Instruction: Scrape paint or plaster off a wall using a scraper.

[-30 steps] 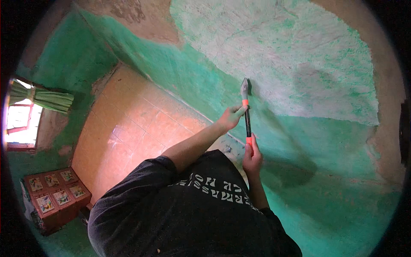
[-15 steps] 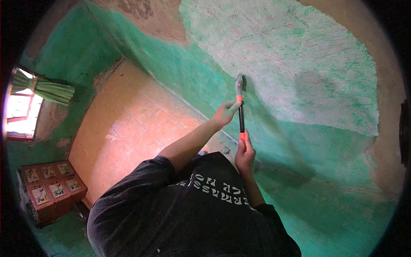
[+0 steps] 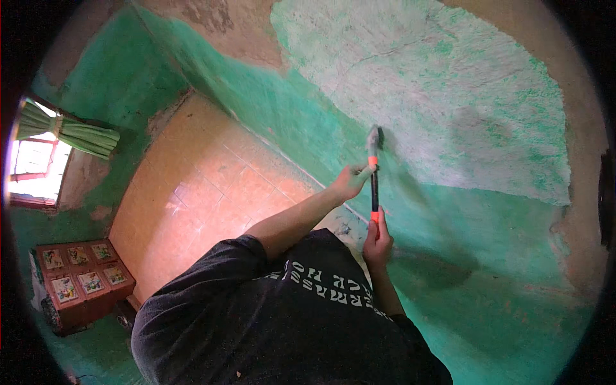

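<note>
A long-handled scraper (image 3: 375, 186) with a black shaft, orange collars and a grey head slants up to the green wall. Its slightly blurred head (image 3: 373, 138) is at the lower left border of a large pale patch (image 3: 417, 96) where green paint is worn off; whether it touches the wall I cannot tell. My left hand (image 3: 352, 181) is closed around the shaft just below the upper orange collar. Lower down, my right hand (image 3: 378, 247) grips the orange part at the handle's near end.
Orange floor tiles (image 3: 212, 179) stretch out at the left, meeting the wall along a bent seam. A reddish-brown drawer cabinet (image 3: 83, 276) with picture fronts stands at the lower left. Above it, a tied green curtain (image 3: 86, 138) hangs at a bright window (image 3: 38, 163).
Both hands and the scraper have moved a little down and right in the picture. The scraper's head now sits lower along the pale patch's border. Both grips stay closed.
</note>
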A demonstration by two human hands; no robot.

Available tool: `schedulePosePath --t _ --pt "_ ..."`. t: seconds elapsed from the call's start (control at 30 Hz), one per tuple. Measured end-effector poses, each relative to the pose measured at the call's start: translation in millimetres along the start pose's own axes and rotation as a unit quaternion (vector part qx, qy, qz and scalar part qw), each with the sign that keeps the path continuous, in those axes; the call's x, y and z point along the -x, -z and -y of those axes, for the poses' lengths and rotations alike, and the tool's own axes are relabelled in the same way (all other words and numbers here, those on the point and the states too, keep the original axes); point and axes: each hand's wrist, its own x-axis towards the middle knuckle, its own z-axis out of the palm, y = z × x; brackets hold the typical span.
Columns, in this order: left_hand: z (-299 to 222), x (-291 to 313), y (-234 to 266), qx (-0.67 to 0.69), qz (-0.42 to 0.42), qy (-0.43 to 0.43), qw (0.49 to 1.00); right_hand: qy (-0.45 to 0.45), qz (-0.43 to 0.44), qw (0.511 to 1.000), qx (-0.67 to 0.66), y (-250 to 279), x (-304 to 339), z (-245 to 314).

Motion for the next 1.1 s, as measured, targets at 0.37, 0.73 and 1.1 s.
schedulePosePath --t 0.37,0.73,1.1 --pt "1 -3 16 -0.004 -0.023 -0.02 1.0 -0.024 0.011 1.0 -0.002 -20 -12 22" --pt "4 -11 36 0.019 -0.062 -0.021 0.998 0.005 0.019 1.0 0.002 -37 -27 30" --pt "4 -8 22 -0.106 0.027 -0.037 0.993 -0.039 0.025 0.999 -0.005 -24 -3 21"
